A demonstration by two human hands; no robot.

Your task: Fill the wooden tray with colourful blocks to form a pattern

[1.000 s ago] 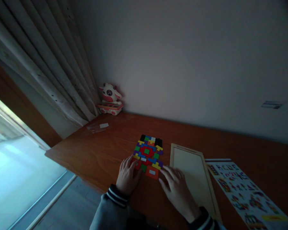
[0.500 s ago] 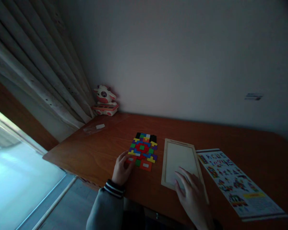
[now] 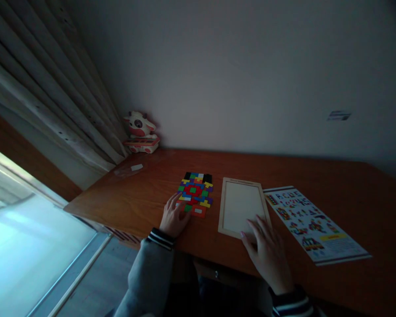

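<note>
Colourful puzzle pieces (image 3: pixel 198 193) lie fitted together in a flat pattern on the table, red ones around a green centre. My left hand (image 3: pixel 174 218) rests at their lower left edge, fingers apart, the fingertips over or touching the pieces and covering part of that corner. To the right lies a shallow wooden tray (image 3: pixel 221 211) with a bare pale base and a raised rim. Over its lower right corner is my right hand (image 3: pixel 267 253), open with fingers spread and holding nothing; I cannot tell whether it touches the tray.
A printed pattern sheet (image 3: pixel 317 229) lies right of the tray, partly against its edge. At the back left corner of the brown table (image 3: pixel 145 211) stands a cow-shaped toy (image 3: pixel 141 134) with a keyboard. A clear plastic bag with a white label (image 3: pixel 137 167) lies before it.
The view has shifted, so the table things sit slightly higher in the picture. My left hand's fingers have reached a little farther up along the pieces. My right hand stays over the tray's corner.
</note>
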